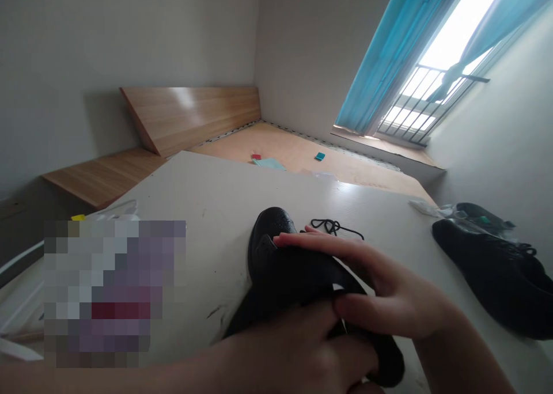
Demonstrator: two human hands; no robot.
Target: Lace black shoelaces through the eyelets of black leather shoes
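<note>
A black leather-look shoe (pixel 268 267) lies on the white tabletop (pixel 207 209), its rounded toe pointing away from me. My right hand (pixel 395 296) reaches over the shoe from the right, fingers stretched along its upper and thumb bent at its side. Lower down, my left hand (pixel 302 348) crosses the near part of the shoe with its fingers curled round it. The hands nearly meet and hide much of the shoe's middle and opening. Just beyond my right fingers, a black shoelace (pixel 332 227) shows its loops on the tabletop.
More black footwear (pixel 492 273) stands at the right edge, beside clear plastic wrapping (pixel 427 208). A pixelated area covers something at left. Behind the tabletop are a wooden board (pixel 194 114), a teal piece (pixel 319 156) and blue curtains (pixel 384 54) by a barred window.
</note>
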